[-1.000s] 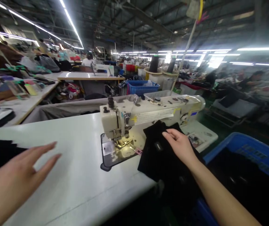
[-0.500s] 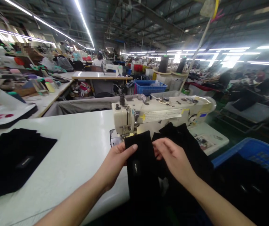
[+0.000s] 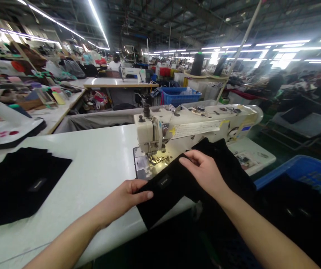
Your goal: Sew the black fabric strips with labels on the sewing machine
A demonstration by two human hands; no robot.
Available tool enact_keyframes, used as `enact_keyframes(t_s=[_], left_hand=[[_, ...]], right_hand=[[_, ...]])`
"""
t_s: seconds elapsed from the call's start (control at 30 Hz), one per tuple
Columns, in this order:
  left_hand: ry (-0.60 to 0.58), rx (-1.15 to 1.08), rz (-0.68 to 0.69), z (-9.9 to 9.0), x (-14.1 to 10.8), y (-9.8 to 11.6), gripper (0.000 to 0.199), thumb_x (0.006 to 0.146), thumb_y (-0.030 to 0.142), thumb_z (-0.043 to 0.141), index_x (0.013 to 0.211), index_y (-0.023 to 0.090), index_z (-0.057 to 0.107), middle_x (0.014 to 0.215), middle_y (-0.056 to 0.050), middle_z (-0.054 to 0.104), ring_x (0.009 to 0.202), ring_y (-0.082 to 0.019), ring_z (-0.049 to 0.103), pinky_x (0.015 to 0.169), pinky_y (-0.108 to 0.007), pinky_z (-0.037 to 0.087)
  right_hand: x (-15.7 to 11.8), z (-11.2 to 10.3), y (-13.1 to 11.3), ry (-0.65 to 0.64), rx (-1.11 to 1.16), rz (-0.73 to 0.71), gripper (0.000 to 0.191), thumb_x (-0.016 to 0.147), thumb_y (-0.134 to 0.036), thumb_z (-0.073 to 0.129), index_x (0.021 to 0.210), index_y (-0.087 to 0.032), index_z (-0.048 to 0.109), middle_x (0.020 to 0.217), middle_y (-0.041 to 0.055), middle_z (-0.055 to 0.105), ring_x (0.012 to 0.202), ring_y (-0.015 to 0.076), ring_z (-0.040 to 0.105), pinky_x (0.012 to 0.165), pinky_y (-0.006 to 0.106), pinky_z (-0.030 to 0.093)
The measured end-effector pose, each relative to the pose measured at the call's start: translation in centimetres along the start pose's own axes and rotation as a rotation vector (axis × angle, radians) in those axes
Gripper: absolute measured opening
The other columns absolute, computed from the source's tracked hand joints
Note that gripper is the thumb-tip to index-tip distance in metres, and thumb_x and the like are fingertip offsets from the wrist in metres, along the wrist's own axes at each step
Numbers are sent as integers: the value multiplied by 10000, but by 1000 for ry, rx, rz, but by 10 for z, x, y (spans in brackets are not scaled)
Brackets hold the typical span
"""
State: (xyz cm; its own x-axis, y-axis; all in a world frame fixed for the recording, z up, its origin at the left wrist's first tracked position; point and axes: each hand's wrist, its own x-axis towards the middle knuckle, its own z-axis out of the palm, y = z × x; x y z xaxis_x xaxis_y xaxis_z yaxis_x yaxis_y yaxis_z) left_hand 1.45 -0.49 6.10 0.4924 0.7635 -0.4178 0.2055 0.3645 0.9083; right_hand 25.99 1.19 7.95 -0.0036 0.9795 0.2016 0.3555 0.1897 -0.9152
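Note:
A black fabric piece (image 3: 163, 196) with a small dark label (image 3: 164, 181) is stretched between my hands, in front of the sewing machine (image 3: 196, 121). My left hand (image 3: 131, 196) pinches its left end, thumb on top. At its upper right edge, my right hand (image 3: 204, 170) grips the cloth with thumb and fingers; the fingertips are partly hidden. The lit needle area (image 3: 159, 158) lies just beyond the upper edge of the fabric. More black cloth (image 3: 222, 157) lies to the right of my right hand, beside the machine.
Black labelled pieces (image 3: 17, 183) lie on the left of the white table (image 3: 93, 160). A blue basket (image 3: 297, 168) with black cloth stands at right. Behind the machine are thread cones (image 3: 196, 65) and another blue basket (image 3: 180, 96). A person in white (image 3: 115, 63) sits farther back.
The fabric has turned from upright to slanting sideways, its labelled edge now facing the machine. My left hand moved left and down; my right hand moved slightly up. The needle area is uncovered.

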Motion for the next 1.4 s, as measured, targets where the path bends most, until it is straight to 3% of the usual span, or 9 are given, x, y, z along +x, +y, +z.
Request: enact_keyframes(t_s=[0.13,0.33,0.43,0.53,0.67,0.77,0.9,1.17,1.4], left_hand=[[250,-41,7,-26,-8,-6,374,683,526,791,811,185,709,801,-41,736,743,-197,664,761,-326,521],[508,22,96,-56,8,3,392,697,566,740,825,195,714,760,-33,726,688,-193,641,646,-291,491],[466,220,103,-67,33,9,333,679,530,735,787,216,745,763,-26,741,717,-209,651,685,-306,500],[359,516,190,-70,62,9,254,717,465,682,734,221,749,750,-20,735,731,-212,651,732,-318,505],[316,740,304,-60,87,2,155,751,340,646,684,221,719,745,-27,694,750,-216,631,773,-327,500],[415,818,385,-51,87,-6,127,790,297,631,769,216,727,842,-59,671,838,-235,623,844,-357,493],[518,942,491,-50,77,-15,186,860,297,568,880,209,731,914,-79,651,872,-236,628,849,-365,504],[547,959,362,-63,85,-12,126,771,181,553,734,211,670,791,-44,654,813,-229,628,784,-350,492],[587,956,354,-66,96,-10,126,776,278,604,669,214,612,738,-27,622,736,-212,599,720,-327,467]], right_hand=[[-4,-6,19,-37,14,45,225,841,-405,666,821,-182,648,710,-9,628,658,147,580,634,281,480],[-48,13,29,-253,7,-33,330,917,-256,572,1244,-235,538,805,-25,650,675,135,621,642,264,518],[-76,24,32,-370,-103,-267,168,924,-224,587,1085,-231,634,913,9,718,794,147,683,757,261,543],[-91,34,41,-510,-137,-471,228,934,-206,596,1159,-207,636,1058,43,749,940,167,716,849,244,550],[-88,39,57,-444,-295,-725,248,997,-128,449,1170,-163,623,950,61,750,827,167,708,766,272,555],[-79,37,62,-345,-488,-848,236,1013,-140,432,1091,-163,653,865,63,709,747,184,653,644,300,515],[-74,36,60,-344,-531,-902,251,1027,-140,409,1047,-149,659,950,88,698,848,197,627,727,321,517],[-65,40,66,-377,-452,-912,264,1029,-123,393,1056,-115,656,992,107,716,893,202,634,762,320,541],[-61,48,68,-321,-432,-928,301,1041,-139,364,1057,-105,662,1048,112,740,964,203,665,838,329,551]])
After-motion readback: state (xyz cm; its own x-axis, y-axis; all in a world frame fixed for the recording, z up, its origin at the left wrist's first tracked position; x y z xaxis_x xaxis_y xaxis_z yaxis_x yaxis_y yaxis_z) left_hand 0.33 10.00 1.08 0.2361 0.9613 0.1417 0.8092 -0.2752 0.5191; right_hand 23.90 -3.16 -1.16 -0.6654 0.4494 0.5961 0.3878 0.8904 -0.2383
